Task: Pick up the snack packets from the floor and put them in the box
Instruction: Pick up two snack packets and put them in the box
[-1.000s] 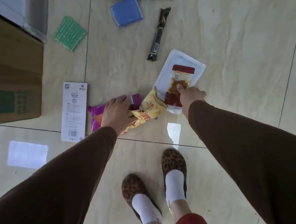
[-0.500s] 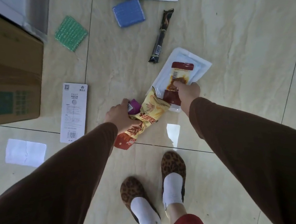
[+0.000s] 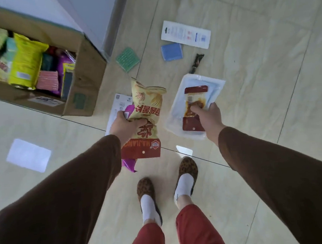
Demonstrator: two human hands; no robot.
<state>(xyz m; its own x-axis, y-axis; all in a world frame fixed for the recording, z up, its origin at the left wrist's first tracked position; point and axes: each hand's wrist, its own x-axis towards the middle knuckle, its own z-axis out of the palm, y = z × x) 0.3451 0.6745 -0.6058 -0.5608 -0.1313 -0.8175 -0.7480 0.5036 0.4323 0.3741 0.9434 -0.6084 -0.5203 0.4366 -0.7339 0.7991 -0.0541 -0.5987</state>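
Left hand (image 3: 125, 127) clenches yellow chip bag (image 3: 147, 111) and purple packet (image 3: 129, 165); right hand (image 3: 208, 116) grasps clear tray packet (image 3: 176, 113), both lifted for carrying to cardboard box (image 3: 88, 69) at ten o'clock.

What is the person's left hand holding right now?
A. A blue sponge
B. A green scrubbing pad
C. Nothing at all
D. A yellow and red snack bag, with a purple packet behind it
D: the left hand grips the yellow and red snack bag, with a purple packet behind it.
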